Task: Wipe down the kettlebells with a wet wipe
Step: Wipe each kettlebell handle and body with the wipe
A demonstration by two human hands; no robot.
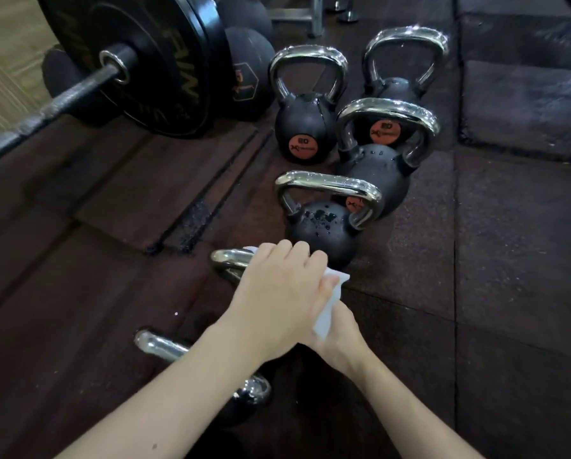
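Head cam has you crouched over a line of kettlebells on the rubber gym floor (509,260), and honestly you look to be somewhere in the middle of the job, hard to say exactly where. Your left hand (277,293) is curled over the chrome handle (224,261) of one kettlebell, fingers bent down around the top of it, with the wet wipe (330,303) bunched underneath. A white corner pokes out past your knuckles and a longer flap hangs down to your right hand (337,336). That right hand sits mostly hidden behind the left wrist and the wipe, so I can't tell if it's pinching the wipe or just resting there.

So the handle under your palm is the one being worked on right now. The bell part of that kettlebell is hidden by your hands.

What's left, best guess: the next kettlebell (324,226) just beyond your fingers has droplets beading on its black top, and the one behind it (377,173) has specks of wet on its handle too. Could be sprayed and waiting, could be wiped and not dry; can't call it. The two at the back, the left one (305,127) and the right one (400,87), look drier on the body, though the right one's handle glints.

There's also one closer to you (244,392), partly under your left forearm, with a few spots on its chrome.

The barbell and plate (138,61) off to the left aren't your problem.
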